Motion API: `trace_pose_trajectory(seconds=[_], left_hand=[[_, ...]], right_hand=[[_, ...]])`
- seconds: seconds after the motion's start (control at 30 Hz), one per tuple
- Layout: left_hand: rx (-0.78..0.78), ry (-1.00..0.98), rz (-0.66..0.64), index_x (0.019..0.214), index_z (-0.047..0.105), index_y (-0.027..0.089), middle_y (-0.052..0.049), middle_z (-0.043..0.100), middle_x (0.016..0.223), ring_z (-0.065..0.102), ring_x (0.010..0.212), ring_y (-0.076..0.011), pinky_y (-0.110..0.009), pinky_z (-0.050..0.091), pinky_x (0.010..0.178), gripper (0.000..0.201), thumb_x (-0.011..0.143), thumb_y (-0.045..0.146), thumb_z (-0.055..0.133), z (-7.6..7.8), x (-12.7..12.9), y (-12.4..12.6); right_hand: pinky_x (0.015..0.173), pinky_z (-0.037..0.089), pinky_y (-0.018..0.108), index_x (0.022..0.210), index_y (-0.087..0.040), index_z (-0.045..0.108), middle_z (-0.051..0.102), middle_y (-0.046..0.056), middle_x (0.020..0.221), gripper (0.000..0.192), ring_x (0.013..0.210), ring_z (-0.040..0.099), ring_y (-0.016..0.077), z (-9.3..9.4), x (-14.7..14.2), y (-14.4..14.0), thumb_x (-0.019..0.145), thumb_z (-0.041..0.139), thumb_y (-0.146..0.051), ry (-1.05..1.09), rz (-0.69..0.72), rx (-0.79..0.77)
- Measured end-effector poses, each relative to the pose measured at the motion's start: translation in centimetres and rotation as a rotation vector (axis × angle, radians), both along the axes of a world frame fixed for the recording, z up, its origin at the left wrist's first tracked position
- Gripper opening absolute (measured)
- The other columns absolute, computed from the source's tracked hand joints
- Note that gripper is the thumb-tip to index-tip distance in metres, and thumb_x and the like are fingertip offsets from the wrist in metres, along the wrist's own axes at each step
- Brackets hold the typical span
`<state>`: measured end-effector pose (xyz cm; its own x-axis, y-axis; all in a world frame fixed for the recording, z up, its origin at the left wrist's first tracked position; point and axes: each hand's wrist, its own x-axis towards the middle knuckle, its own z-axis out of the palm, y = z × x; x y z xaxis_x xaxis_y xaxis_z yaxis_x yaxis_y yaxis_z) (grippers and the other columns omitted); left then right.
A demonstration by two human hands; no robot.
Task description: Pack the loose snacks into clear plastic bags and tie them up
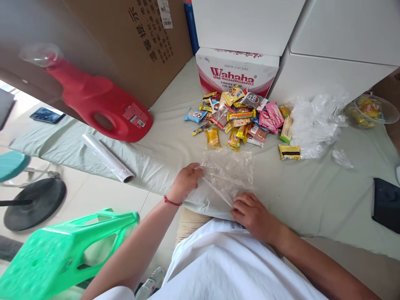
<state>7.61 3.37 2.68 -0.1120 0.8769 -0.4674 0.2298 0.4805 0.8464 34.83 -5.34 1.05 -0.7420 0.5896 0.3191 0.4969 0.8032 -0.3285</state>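
A clear plastic bag (pixel 231 168) lies flat on the cloth in front of me, stretched between my two hands. My left hand (pixel 187 180), with a red cord at the wrist, pinches its left corner between thumb and fingers. On the bag's near right edge, my right hand (pixel 251 212) has its fingers curled over the plastic; the fingertips are partly hidden. Just beyond the bag is a pile of wrapped snacks (pixel 239 116) in yellow, pink, blue and brown packets. One yellow packet (pixel 289 152) sits apart to the right.
Crumpled clear bags (pixel 318 121) and a plastic tub (pixel 364 112) of packets are at the right, near a dark phone (pixel 387 204). A Wahaha carton (pixel 237 73) stands behind the pile. Leftward are a red jug (pixel 103 104), a film roll (pixel 108 158) and a green stool (pixel 62 250).
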Motion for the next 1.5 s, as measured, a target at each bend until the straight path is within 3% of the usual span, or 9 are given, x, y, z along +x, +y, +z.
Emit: trace_pose_trajectory(seconds=[0.13,0.3,0.4,0.57,0.7,0.87,1.2,1.37,1.5], left_hand=[[-0.311,-0.437,0.153,0.089,0.058,0.016,-0.009,0.073,0.085,0.057,0.049,-0.0082,-0.017,0.037,0.038,0.012,0.082,0.018,0.067,1.3,-0.1,0.8],[-0.126,-0.627,0.322,0.087,0.051,0.020,-0.004,0.068,0.090,0.074,0.103,-0.0217,-0.033,0.065,0.082,0.027,0.070,0.004,0.065,2.0,3.6,1.1],[0.169,-0.426,0.211,0.089,0.054,0.022,-0.004,0.068,0.120,0.066,0.124,-0.0232,-0.047,0.058,0.105,0.023,0.071,0.012,0.066,1.2,5.9,1.2],[0.398,0.362,-0.380,0.086,0.072,0.023,-0.009,0.066,0.140,0.039,0.153,-0.0323,-0.062,0.028,0.126,0.013,0.086,0.017,0.060,-0.8,7.5,1.3],[0.454,0.698,-0.536,0.108,0.073,0.022,-0.012,0.063,0.146,0.041,0.152,-0.0314,-0.066,0.023,0.125,0.027,0.099,0.021,0.048,-1.6,7.7,0.5],[0.476,0.855,-0.569,0.152,0.049,0.024,-0.018,0.033,0.169,0.032,0.157,-0.0362,-0.076,0.019,0.121,0.052,0.101,0.034,0.049,-2.1,7.9,-1.6],[0.367,0.952,-0.365,0.149,0.053,0.020,-0.021,0.043,0.163,0.033,0.155,-0.0394,-0.075,0.020,0.121,0.051,0.105,0.041,0.038,-2.4,3.9,-5.6],[0.534,1.014,-0.171,0.143,0.056,0.011,-0.025,0.043,0.161,0.029,0.156,-0.0410,-0.064,0.026,0.124,0.056,0.100,0.047,0.049,-0.4,6.0,-1.7],[0.499,0.955,-0.302,0.107,0.071,0.015,-0.021,0.058,0.147,0.045,0.144,-0.0405,-0.057,0.036,0.118,0.033,0.094,0.044,0.062,-0.4,8.7,2.5]], right_hand=[[0.097,0.051,0.039,0.089,-0.019,0.068,0.069,0.004,0.092,0.015,0.105,0.060,0.0201,-0.8,1.2,-2.1,0.100,0.060,-0.012,0.032,0.015,-0.027],[0.102,0.052,0.041,0.088,-0.019,0.067,0.071,0.004,0.094,0.018,0.109,0.062,0.0201,-2.4,1.6,-3.2,0.100,0.058,-0.011,0.081,-0.006,-0.054],[0.107,0.052,0.042,0.090,-0.020,0.068,0.073,0.004,0.096,0.015,0.110,0.063,0.0190,-2.8,1.2,-3.5,0.100,0.059,-0.012,0.057,0.008,-0.088],[0.101,0.056,0.034,0.111,-0.023,0.071,0.076,0.004,0.100,0.016,0.109,0.069,0.0177,-0.1,3.4,-2.4,0.101,0.061,-0.018,0.077,0.118,-0.390],[0.086,0.058,0.034,0.128,-0.027,0.066,0.076,0.006,0.110,0.028,0.097,0.071,0.0199,1.8,7.1,2.4,0.107,0.049,-0.036,0.288,-0.399,-0.470],[0.086,0.054,0.046,0.129,-0.014,0.065,0.073,0.014,0.099,0.055,0.097,0.065,0.0310,-1.0,6.0,9.1,0.096,0.056,-0.057,0.138,-0.892,-0.329],[0.069,0.048,0.032,0.096,-0.018,0.075,0.068,0.004,0.076,0.036,0.067,0.057,0.0189,-1.3,7.3,11.9,0.093,0.056,-0.049,0.417,-0.885,-0.497],[0.103,0.044,0.053,0.118,-0.017,0.073,0.068,0.016,0.115,0.048,0.112,0.056,0.0338,-2.1,7.3,13.6,0.087,0.067,-0.053,0.103,-0.745,-0.209],[0.110,0.039,0.055,0.092,-0.021,0.074,0.066,0.015,0.121,0.020,0.129,0.047,0.0363,-2.7,5.4,13.5,0.088,0.066,-0.039,0.094,-0.630,-0.220]])
